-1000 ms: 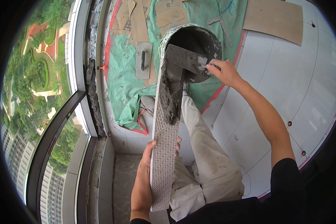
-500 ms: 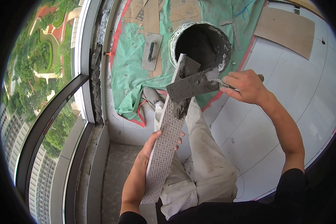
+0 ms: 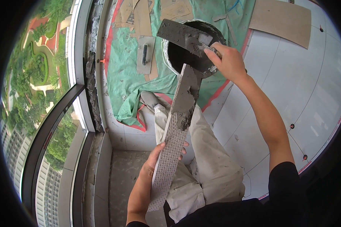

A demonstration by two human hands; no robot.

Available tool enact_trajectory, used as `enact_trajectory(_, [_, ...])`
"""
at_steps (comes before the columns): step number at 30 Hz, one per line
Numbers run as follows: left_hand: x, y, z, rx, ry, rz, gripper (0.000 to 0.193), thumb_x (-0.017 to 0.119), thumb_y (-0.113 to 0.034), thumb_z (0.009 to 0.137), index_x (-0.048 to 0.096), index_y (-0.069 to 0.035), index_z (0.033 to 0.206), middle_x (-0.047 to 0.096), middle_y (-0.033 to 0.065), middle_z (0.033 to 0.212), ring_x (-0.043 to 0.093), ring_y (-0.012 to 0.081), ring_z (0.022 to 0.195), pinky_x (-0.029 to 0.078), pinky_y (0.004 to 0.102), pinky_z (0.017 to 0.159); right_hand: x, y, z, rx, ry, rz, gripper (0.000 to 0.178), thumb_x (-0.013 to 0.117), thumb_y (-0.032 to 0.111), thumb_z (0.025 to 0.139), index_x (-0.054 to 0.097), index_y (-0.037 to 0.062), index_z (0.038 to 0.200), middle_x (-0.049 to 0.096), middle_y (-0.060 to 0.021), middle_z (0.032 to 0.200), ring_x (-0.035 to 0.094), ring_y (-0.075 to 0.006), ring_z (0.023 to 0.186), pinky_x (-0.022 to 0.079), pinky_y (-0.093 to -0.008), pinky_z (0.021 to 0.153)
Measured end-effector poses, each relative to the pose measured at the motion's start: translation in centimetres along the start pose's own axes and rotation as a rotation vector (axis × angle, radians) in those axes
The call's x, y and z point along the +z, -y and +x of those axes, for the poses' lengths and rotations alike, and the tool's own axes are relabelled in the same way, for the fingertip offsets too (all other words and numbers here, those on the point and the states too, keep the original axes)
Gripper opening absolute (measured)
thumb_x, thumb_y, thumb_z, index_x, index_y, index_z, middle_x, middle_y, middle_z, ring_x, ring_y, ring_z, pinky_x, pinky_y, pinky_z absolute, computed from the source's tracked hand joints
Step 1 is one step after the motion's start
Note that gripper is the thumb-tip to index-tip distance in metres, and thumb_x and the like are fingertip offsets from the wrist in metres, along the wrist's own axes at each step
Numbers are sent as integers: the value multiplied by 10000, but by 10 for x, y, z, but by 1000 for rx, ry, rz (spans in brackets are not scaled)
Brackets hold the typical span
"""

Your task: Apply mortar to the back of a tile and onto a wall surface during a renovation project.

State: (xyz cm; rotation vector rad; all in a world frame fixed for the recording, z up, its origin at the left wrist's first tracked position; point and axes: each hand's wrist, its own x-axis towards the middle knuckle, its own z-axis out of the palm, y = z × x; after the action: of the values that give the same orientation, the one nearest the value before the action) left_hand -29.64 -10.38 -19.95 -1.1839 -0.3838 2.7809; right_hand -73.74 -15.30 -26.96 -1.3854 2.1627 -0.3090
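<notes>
My left hand (image 3: 155,155) is closed round the edges of a long narrow tile strip (image 3: 167,159), its dimpled back facing up. Grey mortar (image 3: 185,99) coats the strip's far part, with a ragged edge partway down. In my right hand (image 3: 228,61) is the handle of a flat trowel (image 3: 180,36), its blade smeared with mortar. The blade is over a bucket (image 3: 166,57) that has mortar stuck to its inner wall. The strip's far end comes up to the bucket's near rim. How full the bucket is cannot be seen.
A green sheet (image 3: 129,87) with red edging lies under the bucket. On it are a plastering float (image 3: 145,55) and cardboard pieces (image 3: 142,19). White tiles (image 3: 269,98) cover the floor at right, with a brown board (image 3: 282,22) on them. A window frame (image 3: 77,89) runs along the left.
The trowel has lifted off the strip and moved away from me, over the bucket. More of the strip's far end now shows a mortar coat. My left hand keeps its hold.
</notes>
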Motion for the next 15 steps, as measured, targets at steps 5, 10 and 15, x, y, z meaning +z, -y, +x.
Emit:
enact_trajectory(5, [-9, -9, 11, 34, -6, -110, 942, 701, -623, 1021, 424, -27, 1695, 667, 274, 1471, 733, 337, 1142, 645, 448, 913, 2, -24, -59, 544, 112, 499, 464, 646, 456, 1168, 699, 27, 998, 562, -29, 670, 539, -110, 549, 421, -337, 511])
enact_trajectory(10, [-9, -28, 26, 125, -26, -129, 927, 694, -645, 1023, 430, -47, 1681, 667, 282, 1442, 727, 359, 1146, 638, 478, 894, 78, -54, -114, 752, 72, 529, 492, 640, 452, 1162, 650, 11, 944, 643, -103, 668, 630, -265, 584, 477, -460, 601])
enact_trajectory(15, [-11, -28, 50, 121, 69, -207, 955, 652, -661, 1041, 403, -19, 1703, 650, 282, 1491, 724, 349, 1172, 636, 471, 918, 132, -93, -197, 563, -28, 205, 444, 651, 405, 1151, 649, -5, 980, 692, -256, 766, 645, -513, 700, 510, -562, 662])
